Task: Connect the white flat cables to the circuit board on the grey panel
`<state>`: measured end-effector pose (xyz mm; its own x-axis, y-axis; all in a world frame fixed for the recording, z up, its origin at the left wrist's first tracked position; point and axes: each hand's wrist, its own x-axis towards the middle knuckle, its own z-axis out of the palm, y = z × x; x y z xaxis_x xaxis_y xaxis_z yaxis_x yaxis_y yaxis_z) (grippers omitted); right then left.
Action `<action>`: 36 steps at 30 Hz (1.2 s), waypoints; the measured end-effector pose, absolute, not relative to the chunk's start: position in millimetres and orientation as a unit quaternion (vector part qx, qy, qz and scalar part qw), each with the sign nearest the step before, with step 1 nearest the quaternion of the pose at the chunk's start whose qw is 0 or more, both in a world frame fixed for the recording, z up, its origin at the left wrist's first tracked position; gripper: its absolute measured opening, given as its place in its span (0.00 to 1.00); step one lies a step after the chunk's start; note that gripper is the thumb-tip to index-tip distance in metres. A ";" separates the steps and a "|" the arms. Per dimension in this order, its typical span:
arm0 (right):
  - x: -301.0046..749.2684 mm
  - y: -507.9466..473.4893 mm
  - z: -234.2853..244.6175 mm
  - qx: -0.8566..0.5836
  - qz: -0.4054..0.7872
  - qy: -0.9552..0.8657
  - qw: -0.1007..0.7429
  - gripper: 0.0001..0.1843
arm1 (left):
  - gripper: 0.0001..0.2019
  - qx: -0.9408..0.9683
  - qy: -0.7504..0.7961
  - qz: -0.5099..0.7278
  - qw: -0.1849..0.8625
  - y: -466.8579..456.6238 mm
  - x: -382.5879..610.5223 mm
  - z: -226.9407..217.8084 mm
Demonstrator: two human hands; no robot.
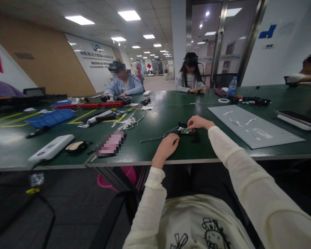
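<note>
A small green circuit board (187, 130) sits in a black housing (195, 137) near the front edge of the green table. My right hand (200, 122) reaches over the board from the right, its fingers pinched at the board's upper edge; whatever lies between them is too small to make out. Just left of the housing is my left hand (168, 147), resting low with curled fingers beside the board's left end. Its fingertips are partly hidden, so what they grip cannot be made out. A thin grey cable (154, 139) runs leftward from the board, past my left fingers.
To the right lies a grey panel (272, 138) with white strips. On the left are a pixelated pink phone (112, 143), a white power bank (53, 147), a mouse (76, 147) and a blue tray (50, 118). Co-workers sit across the table (166, 107), near a water bottle (232, 86).
</note>
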<state>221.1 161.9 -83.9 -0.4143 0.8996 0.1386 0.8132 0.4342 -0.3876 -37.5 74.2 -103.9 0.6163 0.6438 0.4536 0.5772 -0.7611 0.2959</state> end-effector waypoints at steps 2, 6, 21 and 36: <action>224.1 163.6 -86.2 -0.501 0.129 -0.838 0.171 0.09 | 0.13 0.898 0.336 0.276 0.066 72.6 -37.3 -102.9; 227.0 161.6 -92.0 -0.483 0.121 -0.848 0.184 0.10 | 0.12 0.897 0.330 0.288 0.060 71.3 -32.1 -93.5; 235.9 147.6 -117.8 -0.487 0.090 -0.820 0.286 0.12 | 0.13 0.918 0.314 0.241 0.019 160.4 26.3 -101.0; 238.4 130.7 -116.9 -0.491 0.127 -0.804 0.310 0.16 | 0.14 0.933 0.281 0.225 0.026 161.5 24.6 -117.0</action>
<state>238.4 130.7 -116.9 -0.3246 0.8689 0.3737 0.7109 0.4847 -0.5095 24.6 161.5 -117.0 0.7410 0.5351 0.4057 0.5120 -0.8411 0.1741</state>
